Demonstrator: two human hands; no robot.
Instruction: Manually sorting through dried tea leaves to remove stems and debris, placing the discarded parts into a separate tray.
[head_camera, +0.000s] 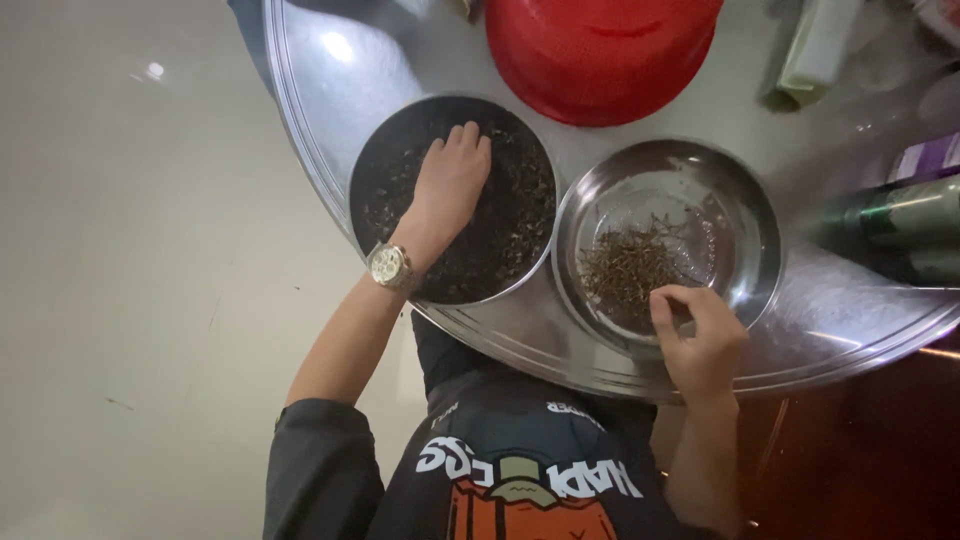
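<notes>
Flat, the left hand (452, 180) rests in the dark bowl (520, 215) — right hand (703, 340) pinching stems (625, 268).

Likely home kitchen or dining corner: round polished metal tabletop (330, 130) set over pale tiled floor (130, 300); on it shallow steel bowl of dark dried leaves (385, 175), second steel bowl (745, 215) with thin dried stems, red plastic basin (600, 55); bottles (900, 225) and carton (815, 50) crowd far edge; person seated, casual printed shirt (520, 480), wristwatch (388, 266)
</notes>
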